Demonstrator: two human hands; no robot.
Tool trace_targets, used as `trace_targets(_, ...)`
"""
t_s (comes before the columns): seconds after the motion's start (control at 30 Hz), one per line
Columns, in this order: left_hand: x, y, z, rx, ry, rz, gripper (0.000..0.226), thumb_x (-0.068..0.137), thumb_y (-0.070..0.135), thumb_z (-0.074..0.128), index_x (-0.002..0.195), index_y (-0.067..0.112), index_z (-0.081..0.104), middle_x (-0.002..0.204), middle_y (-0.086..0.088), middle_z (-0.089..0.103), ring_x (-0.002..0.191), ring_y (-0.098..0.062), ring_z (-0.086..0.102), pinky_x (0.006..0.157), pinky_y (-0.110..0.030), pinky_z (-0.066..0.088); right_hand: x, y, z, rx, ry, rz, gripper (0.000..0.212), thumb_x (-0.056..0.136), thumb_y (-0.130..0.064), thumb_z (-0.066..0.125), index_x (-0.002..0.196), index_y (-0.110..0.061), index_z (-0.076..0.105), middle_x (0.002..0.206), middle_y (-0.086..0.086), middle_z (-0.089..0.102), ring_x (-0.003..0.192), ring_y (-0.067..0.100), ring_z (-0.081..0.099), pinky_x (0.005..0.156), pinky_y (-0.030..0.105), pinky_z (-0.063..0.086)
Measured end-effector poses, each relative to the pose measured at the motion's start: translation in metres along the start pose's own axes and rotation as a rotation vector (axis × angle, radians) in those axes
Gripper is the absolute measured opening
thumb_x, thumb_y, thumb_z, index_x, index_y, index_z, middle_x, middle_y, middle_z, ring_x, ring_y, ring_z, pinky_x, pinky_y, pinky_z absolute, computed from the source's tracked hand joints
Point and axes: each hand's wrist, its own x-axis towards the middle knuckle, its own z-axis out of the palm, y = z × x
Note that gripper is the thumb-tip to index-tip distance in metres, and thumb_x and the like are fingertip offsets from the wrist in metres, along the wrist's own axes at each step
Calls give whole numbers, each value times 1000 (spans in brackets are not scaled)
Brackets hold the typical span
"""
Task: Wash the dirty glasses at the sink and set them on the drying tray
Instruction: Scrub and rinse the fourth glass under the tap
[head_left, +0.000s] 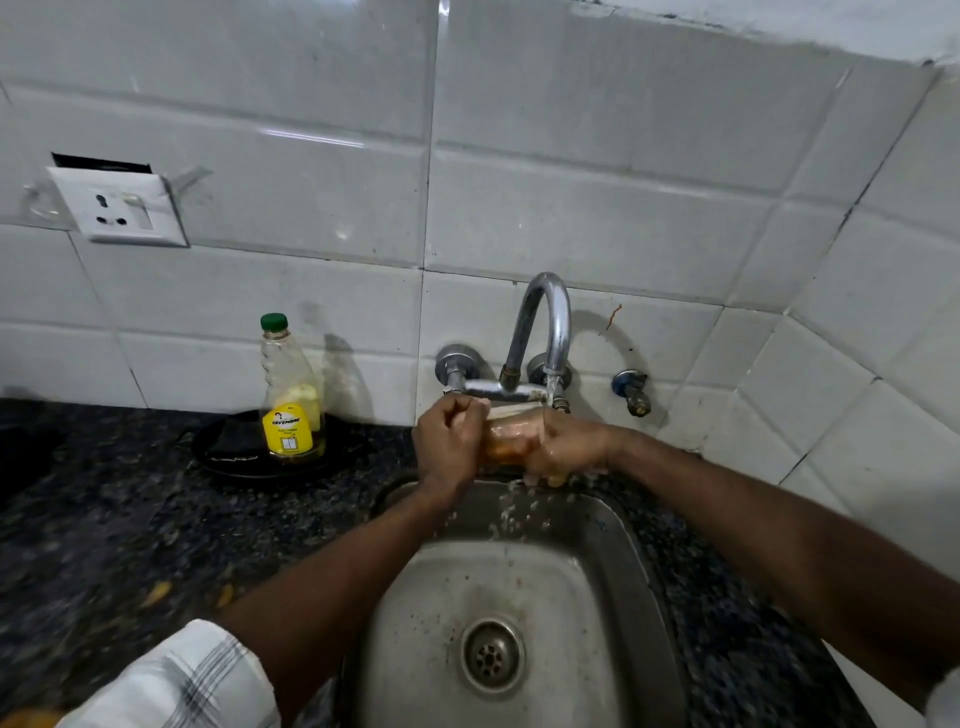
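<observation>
A clear glass (511, 434) lies sideways between my two hands, above the back rim of the steel sink (587, 597). My right hand (569, 449) wraps around its right part, wet under the thin stream falling from the curved tap (550, 332). My left hand (449, 441) is closed at the glass's left end; whether fingers reach inside is hidden. Water splashes down onto the sink's back edge.
A black tray (228, 457) sits on the dark speckled counter left of the sink, holding a dish-soap bottle (291, 400) with a green cap and a dark cloth. A wall socket (122, 208) is mounted on the white tiles. The sink drain (491, 654) is open.
</observation>
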Motion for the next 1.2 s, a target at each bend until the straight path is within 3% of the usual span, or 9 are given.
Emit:
trace_targets(0.17, 10, 14, -7, -78, -268, -677, 32, 95, 37, 50, 97, 7, 63, 78, -13, 68, 52, -23, 60, 40, -24, 40, 1, -6, 3, -353, -9, -197, 51, 89, -1, 56, 120, -41, 60, 117, -11, 65, 107, 7, 61, 95, 34, 52)
trace_targets(0.33, -2, 4, -4, 46, -33, 30, 20, 96, 21, 59, 88, 5, 68, 83, -8, 69, 81, -25, 66, 64, -25, 54, 11, 4, 0, -232, -35, -118, 43, 84, 9, 60, 112, -24, 55, 98, -10, 59, 91, 4, 61, 84, 19, 53)
trace_targets(0.4, 9, 6, -2, 50, -101, -278, 29, 97, 28, 54, 86, 6, 67, 77, -9, 67, 69, -25, 62, 52, -31, 50, 5, 4, 0, -324, -9, -91, 36, 86, 5, 58, 117, -14, 60, 101, -11, 61, 95, 0, 62, 86, 16, 51)
trace_targets(0.5, 14, 15, -9, 7, -351, -705, 35, 97, 40, 47, 101, 8, 61, 84, -16, 67, 55, -25, 59, 40, -23, 40, -3, 1, 5, -569, 16, -181, 45, 87, -4, 58, 129, -21, 61, 125, 1, 63, 114, 16, 59, 101, 35, 49)
trace_targets(0.7, 1, 5, 4, -20, -65, -151, 26, 100, 26, 55, 95, 3, 67, 87, -9, 68, 80, -26, 65, 55, -18, 46, -3, 1, 2, -315, 12, -167, 52, 85, 3, 59, 122, -34, 58, 116, -5, 64, 106, 7, 62, 100, 36, 52)
trace_targets(0.8, 6, 9, 2, -5, -205, -561, 33, 97, 34, 50, 100, 4, 64, 84, -14, 67, 59, -24, 58, 39, -20, 37, 0, 11, 4, -543, 0, -221, 59, 87, -6, 58, 135, -42, 53, 129, -4, 63, 106, 6, 59, 94, 24, 47)
trace_targets(0.87, 7, 7, -1, 1, -274, -611, 38, 95, 41, 52, 104, 7, 63, 90, -17, 69, 61, -26, 61, 40, -22, 40, -1, 10, 10, -496, -6, -191, 61, 84, -8, 57, 135, -42, 53, 131, -1, 60, 112, 12, 58, 97, 31, 50)
trace_targets(1.03, 2, -4, 2, 37, -80, -75, 27, 97, 23, 59, 79, 6, 71, 73, -8, 67, 71, -21, 62, 60, -29, 45, -2, 8, 5, -176, -90, -125, 54, 76, 7, 59, 117, -29, 64, 99, -16, 65, 91, -3, 64, 79, 16, 49)
trace_targets(1.2, 18, -3, -9, 16, -508, -708, 50, 94, 49, 45, 117, 7, 60, 99, -19, 66, 72, -29, 62, 45, -29, 47, 3, 10, 9, -389, 7, -193, 45, 84, -4, 58, 115, -36, 60, 110, -12, 64, 101, 6, 61, 90, 29, 53)
